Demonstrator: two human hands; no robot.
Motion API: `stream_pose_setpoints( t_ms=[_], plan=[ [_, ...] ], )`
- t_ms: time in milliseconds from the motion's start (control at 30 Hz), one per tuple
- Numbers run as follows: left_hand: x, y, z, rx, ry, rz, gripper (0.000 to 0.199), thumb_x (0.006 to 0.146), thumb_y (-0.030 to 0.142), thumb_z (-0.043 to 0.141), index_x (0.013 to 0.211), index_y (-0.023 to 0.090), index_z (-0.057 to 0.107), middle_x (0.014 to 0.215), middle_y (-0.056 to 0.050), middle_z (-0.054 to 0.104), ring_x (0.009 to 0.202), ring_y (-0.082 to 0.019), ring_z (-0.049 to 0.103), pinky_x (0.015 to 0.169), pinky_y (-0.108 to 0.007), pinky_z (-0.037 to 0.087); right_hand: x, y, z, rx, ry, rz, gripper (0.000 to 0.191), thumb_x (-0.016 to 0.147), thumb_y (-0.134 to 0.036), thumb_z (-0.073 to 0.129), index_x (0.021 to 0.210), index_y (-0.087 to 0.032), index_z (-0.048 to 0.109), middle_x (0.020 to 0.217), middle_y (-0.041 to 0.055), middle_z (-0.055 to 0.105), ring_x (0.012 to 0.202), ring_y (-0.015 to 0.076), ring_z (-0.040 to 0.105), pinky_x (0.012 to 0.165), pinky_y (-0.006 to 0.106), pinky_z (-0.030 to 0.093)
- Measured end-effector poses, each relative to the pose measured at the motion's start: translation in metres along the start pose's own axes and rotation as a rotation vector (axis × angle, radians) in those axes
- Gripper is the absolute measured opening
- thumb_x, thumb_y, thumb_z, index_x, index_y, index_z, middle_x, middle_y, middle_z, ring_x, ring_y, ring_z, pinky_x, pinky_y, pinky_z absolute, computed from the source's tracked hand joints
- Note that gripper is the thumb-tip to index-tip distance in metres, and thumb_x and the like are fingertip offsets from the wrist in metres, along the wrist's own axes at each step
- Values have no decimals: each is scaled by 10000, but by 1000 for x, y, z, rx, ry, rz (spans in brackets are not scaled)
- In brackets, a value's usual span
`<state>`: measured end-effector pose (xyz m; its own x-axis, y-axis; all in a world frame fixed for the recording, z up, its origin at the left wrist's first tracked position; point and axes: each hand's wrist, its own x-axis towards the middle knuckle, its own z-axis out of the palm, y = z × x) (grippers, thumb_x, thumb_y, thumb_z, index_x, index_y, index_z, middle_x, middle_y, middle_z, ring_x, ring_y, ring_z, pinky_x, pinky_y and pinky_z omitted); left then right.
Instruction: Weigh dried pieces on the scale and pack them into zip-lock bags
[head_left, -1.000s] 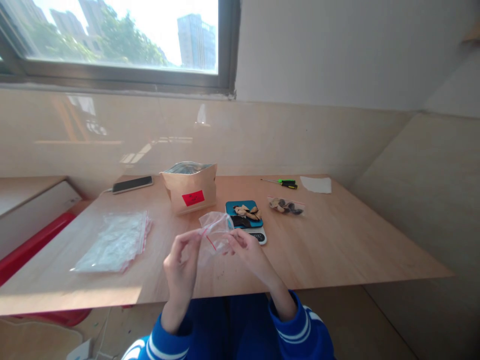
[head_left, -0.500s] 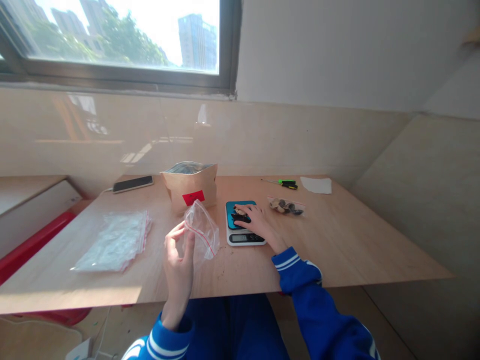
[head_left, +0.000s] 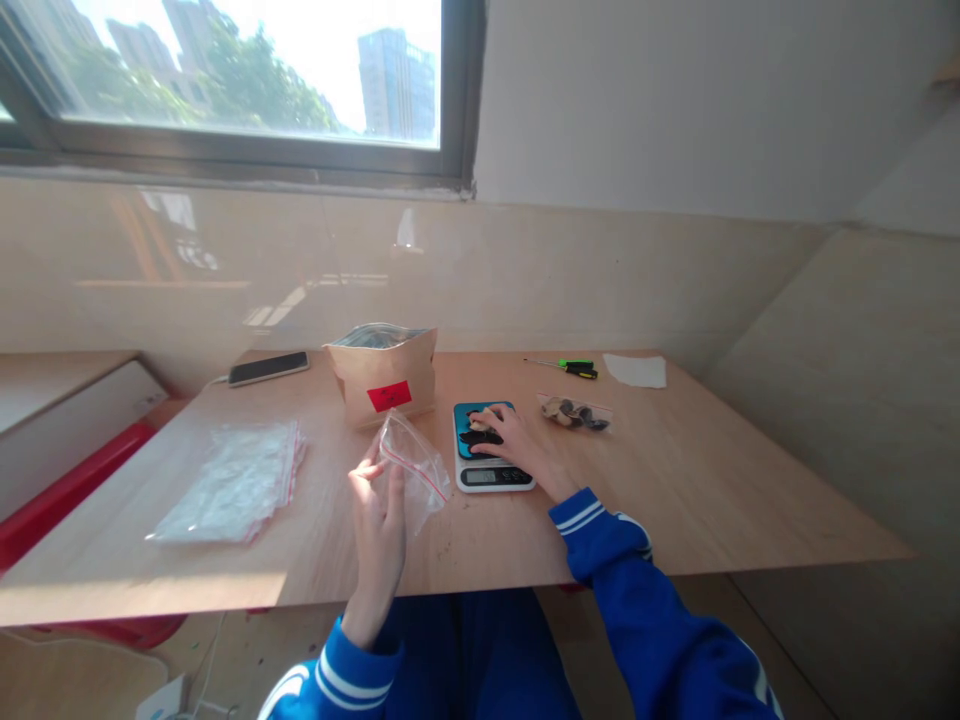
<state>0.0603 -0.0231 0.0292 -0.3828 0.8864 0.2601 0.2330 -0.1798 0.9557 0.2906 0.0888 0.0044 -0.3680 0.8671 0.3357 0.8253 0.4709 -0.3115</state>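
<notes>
My left hand (head_left: 380,515) pinches a clear zip bag (head_left: 416,462) with a red seal line, just left of the scale. Dark and pale dried pieces (head_left: 480,432) lie on the blue plate of the white kitchen scale (head_left: 519,480). Over that plate is my right hand (head_left: 516,440), its fingers closed round some of the pieces. A brown paper bag (head_left: 352,385) with a red label stands open behind my left hand. To the right of the scale lies a filled clear bag (head_left: 575,413) of similar pieces.
A stack of clear zip bags (head_left: 225,485) lies at the left, with a phone (head_left: 268,369) on a cable behind it. Screwdrivers (head_left: 577,369) and a white paper (head_left: 635,371) lie at the back right of the wooden table (head_left: 712,480).
My left hand and the clear bag have moved right, closer to the scale. My right hand's fingers have shifted slightly over the pieces on the plate.
</notes>
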Motion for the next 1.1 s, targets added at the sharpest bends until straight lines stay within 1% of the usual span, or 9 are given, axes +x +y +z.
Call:
stream_pose_setpoints(
  t_ms=[100,333,467,600,700,833,933,1033,1100],
  plan=[
    [-4,-2,3,-20,-23,-76,339,880,560,456,926,229,401,1327,-140,554,1145,-286,585,933,-459,460,0,2,4,31,83,26,436,807,-408,700,1189,-209,630,1139,123,557,1091,280,570,952,439,463],
    [-6,-11,11,-77,-48,-88,337,879,545,466,966,226,405,1416,-155,468,1230,-291,527,985,-474,420,6,2,9,109,169,-4,194,944,-312,504,1038,-235,655,1038,84,577,968,224,624,877,382,528],
    [-5,-14,12,-59,-57,-100,345,880,548,462,983,222,415,1410,-153,477,1200,-294,546,965,-481,426,9,3,6,129,131,-46,171,909,-281,570,1052,-223,642,1084,92,591,999,234,625,908,402,520],
    [-7,-14,13,-60,-65,-104,352,886,556,451,989,222,410,1424,-150,464,1225,-287,525,993,-484,403,10,6,1,172,48,-107,308,823,-243,690,1122,-216,621,1134,89,592,1064,234,614,959,403,500],
    [-7,-12,14,-78,-73,-107,355,888,557,447,999,223,404,1434,-150,455,1239,-285,514,998,-480,402,9,6,-2,192,32,-98,264,836,-220,669,1098,-214,637,1109,83,598,1043,224,624,948,391,505],
    [-6,-10,14,-86,-71,-100,351,890,556,444,983,221,401,1418,-158,469,1243,-287,515,1001,-480,407,7,0,-5,296,137,12,164,880,-259,599,1015,-214,681,1029,70,605,985,211,639,903,361,517],
    [-3,-10,15,-70,-56,-83,345,893,545,447,973,213,401,1373,-176,505,1235,-295,525,996,-495,414,10,-11,-8,456,326,148,221,861,-348,602,983,-198,708,1015,87,627,966,221,640,851,355,528],
    [0,-9,21,-67,-66,-48,321,905,515,451,979,209,391,1366,-190,505,1274,-296,494,1022,-517,393,19,-31,-14,719,539,329,291,791,-429,660,929,-180,721,1001,98,689,992,226,641,886,369,510],
    [2,-7,27,-65,-83,-3,280,917,478,448,973,210,385,1402,-196,470,1321,-284,451,1062,-518,360,26,-49,-20,999,548,442,341,744,-467,698,922,-176,719,983,89,722,958,212,660,862,358,521]
  ],
)
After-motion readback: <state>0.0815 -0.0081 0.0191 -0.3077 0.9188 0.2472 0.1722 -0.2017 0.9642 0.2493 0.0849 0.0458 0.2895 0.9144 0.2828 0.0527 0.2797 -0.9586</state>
